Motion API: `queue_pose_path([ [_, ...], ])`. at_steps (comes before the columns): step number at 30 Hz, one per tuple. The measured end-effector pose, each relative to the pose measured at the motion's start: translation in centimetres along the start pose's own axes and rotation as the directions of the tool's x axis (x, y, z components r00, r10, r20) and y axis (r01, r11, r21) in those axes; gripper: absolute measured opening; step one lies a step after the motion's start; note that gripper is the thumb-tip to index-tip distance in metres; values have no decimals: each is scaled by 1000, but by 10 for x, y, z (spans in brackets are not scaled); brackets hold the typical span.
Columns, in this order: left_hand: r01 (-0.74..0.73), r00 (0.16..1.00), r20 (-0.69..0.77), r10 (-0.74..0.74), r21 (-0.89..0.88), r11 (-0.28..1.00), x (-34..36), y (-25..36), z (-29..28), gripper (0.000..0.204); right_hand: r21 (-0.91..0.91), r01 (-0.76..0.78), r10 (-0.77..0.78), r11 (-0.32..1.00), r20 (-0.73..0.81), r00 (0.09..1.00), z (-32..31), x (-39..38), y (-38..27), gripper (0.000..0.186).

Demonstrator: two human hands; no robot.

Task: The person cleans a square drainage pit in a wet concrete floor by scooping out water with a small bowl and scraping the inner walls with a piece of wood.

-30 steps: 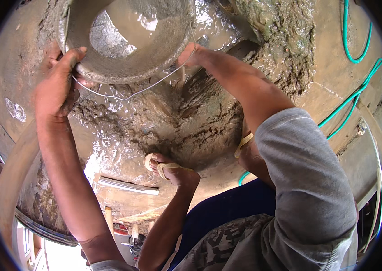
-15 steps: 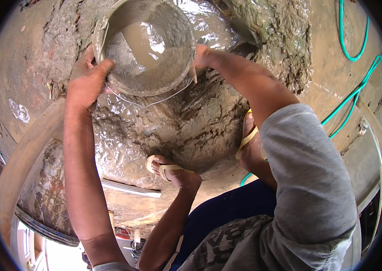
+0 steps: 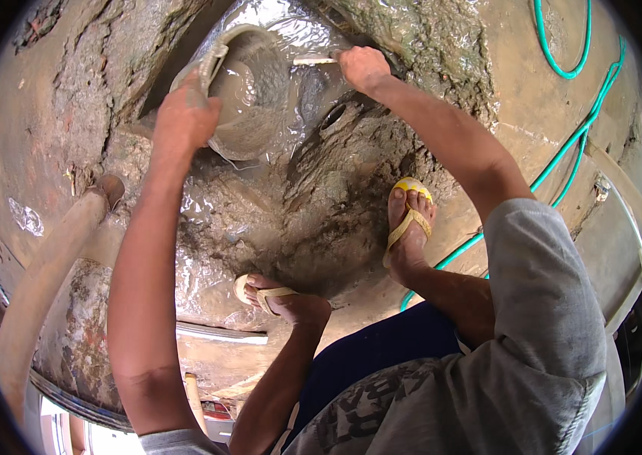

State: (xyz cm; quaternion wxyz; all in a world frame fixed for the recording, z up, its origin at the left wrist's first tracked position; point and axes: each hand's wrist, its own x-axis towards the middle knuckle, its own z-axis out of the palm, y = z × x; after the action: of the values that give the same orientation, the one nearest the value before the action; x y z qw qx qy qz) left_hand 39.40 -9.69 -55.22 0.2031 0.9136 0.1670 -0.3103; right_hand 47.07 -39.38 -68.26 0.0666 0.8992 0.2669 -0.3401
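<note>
A mud-coated bucket (image 3: 279, 129) lies tilted in the muddy water (image 3: 309, 30) of a hollow at the top of the view, with grey-brown liquid inside it. My left hand (image 3: 186, 117) is closed round the left side of its rim. A thin wire handle hangs along the bucket's near side. To the right of the bucket, my right hand (image 3: 365, 67) is closed on a short pale strip (image 3: 315, 61) that points left over the water. Whether this strip joins the bucket or is a separate thing, I cannot tell.
Wet, lumpy mud (image 3: 351, 174) surrounds the hollow. My sandalled feet stand at its near edge. A green hose (image 3: 582, 129) runs along the right. A thick pale pipe (image 3: 48, 280) curves up from the lower left, and a white strip (image 3: 222, 334) lies by my left foot.
The bucket has moved away from me and down into the water, and now tilts. My right hand has left its rim and closed on the pale strip. My left hand has stayed on the rim.
</note>
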Motion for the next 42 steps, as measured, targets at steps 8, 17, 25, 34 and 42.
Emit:
queue_pose_path([
  [8, 128, 988, 63, -139, 161, 979, 38, 12, 95, 64, 438, -237, 296, 867, -70, 953, 27, 10, -19, 29],
  [17, 294, 899, 312, -308, 92, 951, 43, 40, 107, 83, 548, -477, 543, 687, 49, 838, 78, 26, -22, 41],
  [25, 285, 928, 250, -276, 2, 959, 26, 57, 119, 86, 433, -492, 509, 755, 85, 857, 80, 41, -46, 32],
  [34, 365, 875, 322, -361, 48, 930, 36, 75, 108, 90, 545, -560, 614, 624, 102, 783, 97, 40, -86, 22],
  [42, 287, 925, 270, -268, -31, 957, 50, 53, 128, 87, 867, -375, 422, 327, 221, 879, 103, 12, -76, 24],
])
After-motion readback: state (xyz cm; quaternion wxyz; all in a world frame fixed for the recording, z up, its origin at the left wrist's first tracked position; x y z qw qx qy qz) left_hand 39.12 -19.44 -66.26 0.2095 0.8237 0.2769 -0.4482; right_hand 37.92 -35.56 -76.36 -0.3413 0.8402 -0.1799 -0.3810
